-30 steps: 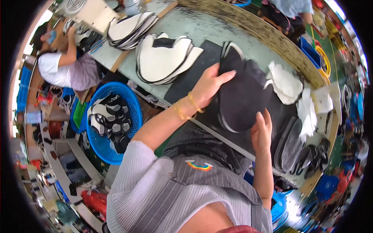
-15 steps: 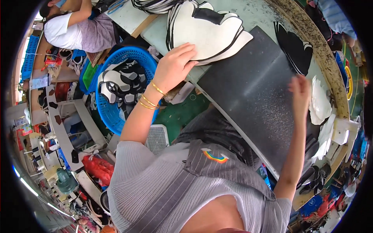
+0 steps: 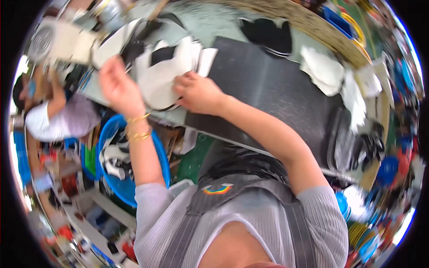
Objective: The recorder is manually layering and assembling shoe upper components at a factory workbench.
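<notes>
A stack of white shaped pieces with black edging [image 3: 154, 85] lies on the table, just left of a dark board [image 3: 263, 85]. My right hand [image 3: 196, 93] has its fingers curled at the right edge of this stack, gripping it there. My left hand [image 3: 118, 87], blurred by motion, is raised beside the left side of the stack. Its fingers are too smeared to show whether they hold anything. Beyond it lies another pile of white and black pieces [image 3: 111, 47], also blurred.
Below my left forearm stands a blue basket [image 3: 117, 187] with black-and-white pieces. Black cut pieces [image 3: 268, 35] lie beyond the board. White sheets [image 3: 324, 71] and dark folded material [image 3: 342, 138] lie at the right. Another person [image 3: 62, 111] sits at the left.
My right hand has come from the board's right side to the white stack. My left hand has left the stack's near edge and moved left. The whole view has turned.
</notes>
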The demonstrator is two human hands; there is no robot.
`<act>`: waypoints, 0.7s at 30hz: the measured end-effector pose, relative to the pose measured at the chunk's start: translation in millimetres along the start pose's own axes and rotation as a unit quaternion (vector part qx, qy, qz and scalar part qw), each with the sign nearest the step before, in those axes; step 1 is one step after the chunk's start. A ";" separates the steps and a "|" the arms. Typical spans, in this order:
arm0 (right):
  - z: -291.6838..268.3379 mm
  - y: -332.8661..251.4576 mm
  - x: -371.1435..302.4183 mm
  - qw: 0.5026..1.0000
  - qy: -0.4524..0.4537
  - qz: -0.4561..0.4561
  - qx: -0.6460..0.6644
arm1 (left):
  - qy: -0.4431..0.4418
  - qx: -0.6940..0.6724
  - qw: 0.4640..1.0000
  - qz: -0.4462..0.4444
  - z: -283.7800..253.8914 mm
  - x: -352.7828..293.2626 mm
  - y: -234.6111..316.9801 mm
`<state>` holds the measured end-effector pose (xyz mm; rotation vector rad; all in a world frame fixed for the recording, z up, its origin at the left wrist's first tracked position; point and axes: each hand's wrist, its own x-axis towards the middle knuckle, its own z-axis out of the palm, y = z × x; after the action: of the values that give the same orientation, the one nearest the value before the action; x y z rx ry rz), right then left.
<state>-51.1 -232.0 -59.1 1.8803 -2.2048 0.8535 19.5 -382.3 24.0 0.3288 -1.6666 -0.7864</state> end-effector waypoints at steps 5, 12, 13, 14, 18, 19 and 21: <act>-61.2 27.6 -73.1 0.971 0.131 0.129 0.154 | -0.138 -0.234 0.942 0.198 58.3 -40.6 102.0; -204.4 115.2 -266.4 0.825 0.228 0.509 -0.091 | -0.538 -0.145 0.798 0.231 54.8 -203.4 118.9; -221.2 118.9 -270.5 0.827 0.226 0.506 -0.100 | -0.563 -0.150 0.793 0.177 56.7 -198.0 118.6; -227.1 124.8 -276.3 0.836 0.203 0.496 -0.121 | -0.586 -0.153 0.786 0.123 60.5 -192.3 120.1; -222.8 170.7 -298.0 0.889 0.115 0.410 -0.169 | -0.529 -0.170 0.820 0.138 151.7 -174.3 133.5; -217.1 175.3 -292.5 0.894 0.094 0.415 -0.138 | -0.523 -0.166 0.824 0.145 178.3 -177.1 133.9; -212.5 179.7 -282.3 0.915 0.050 0.366 -0.163 | -0.531 -0.144 0.822 0.145 226.6 -192.5 130.1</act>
<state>-213.4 129.6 -66.0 0.8261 -2.7871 0.5719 -119.6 -99.0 -51.7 -0.7170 -2.4809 -1.0487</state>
